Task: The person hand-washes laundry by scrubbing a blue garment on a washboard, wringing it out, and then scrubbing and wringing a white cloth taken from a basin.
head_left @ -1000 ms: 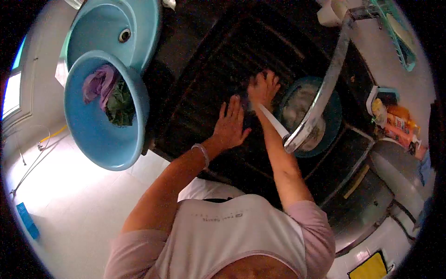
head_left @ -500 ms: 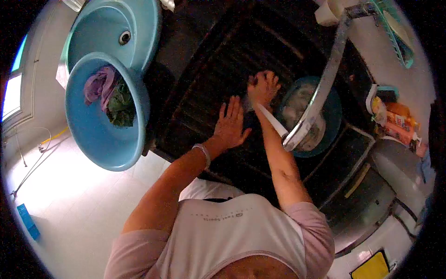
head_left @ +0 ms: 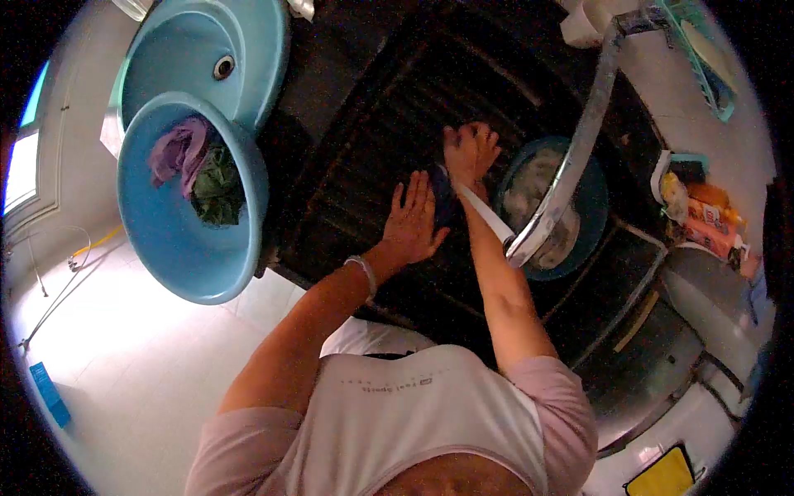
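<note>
My left hand [head_left: 411,219] lies flat, palm down and fingers spread, at the left edge of a dark blue cloth [head_left: 444,194] on a black ridged washboard surface [head_left: 364,165]. Farther up and to the right, my right hand [head_left: 471,153] rests on the same surface with its fingers apart, near the cloth's upper end. From the metal faucet [head_left: 571,165] a white stream of water [head_left: 488,215] reaches down beside my right wrist. Part of the cloth is hard to make out against the dark surface.
A blue basin [head_left: 141,240] at the left holds purple and green cloths, with a larger blue basin [head_left: 165,74] behind it. Right of my right hand stands a teal basin [head_left: 591,215] with greyish cloth in cloudy water. Orange packages [head_left: 711,223] lie at the far right.
My right hand has shifted slightly, and its fingers look more extended. More of the dark blue cloth shows between my hands. My left hand has barely moved.
</note>
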A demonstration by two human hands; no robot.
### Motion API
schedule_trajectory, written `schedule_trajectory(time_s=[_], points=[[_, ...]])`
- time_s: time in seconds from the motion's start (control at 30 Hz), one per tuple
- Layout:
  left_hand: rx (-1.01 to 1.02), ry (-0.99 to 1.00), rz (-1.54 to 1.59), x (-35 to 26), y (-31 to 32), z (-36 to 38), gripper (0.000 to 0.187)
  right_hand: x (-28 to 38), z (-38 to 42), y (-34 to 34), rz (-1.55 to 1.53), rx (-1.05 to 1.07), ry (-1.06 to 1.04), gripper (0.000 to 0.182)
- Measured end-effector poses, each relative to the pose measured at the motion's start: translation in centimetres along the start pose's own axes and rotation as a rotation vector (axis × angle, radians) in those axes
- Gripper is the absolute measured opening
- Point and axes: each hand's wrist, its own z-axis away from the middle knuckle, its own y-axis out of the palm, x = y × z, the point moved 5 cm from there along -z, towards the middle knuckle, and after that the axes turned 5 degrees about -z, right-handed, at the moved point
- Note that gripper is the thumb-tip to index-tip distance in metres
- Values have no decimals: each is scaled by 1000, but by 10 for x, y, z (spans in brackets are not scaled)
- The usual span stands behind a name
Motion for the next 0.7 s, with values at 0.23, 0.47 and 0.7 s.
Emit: schedule_trajectory(time_s=[0.23,0.47,0.7], points=[[89,2,-51,3,5,-1,73,19,92,-80,-499,347,39,33],[98,-18,-54,-1,2,-1,69,-5,-9,13,-84,141,160,37],[77,14,-70,2,9,0,73,8,83,-60,-465,324,-46,39]])
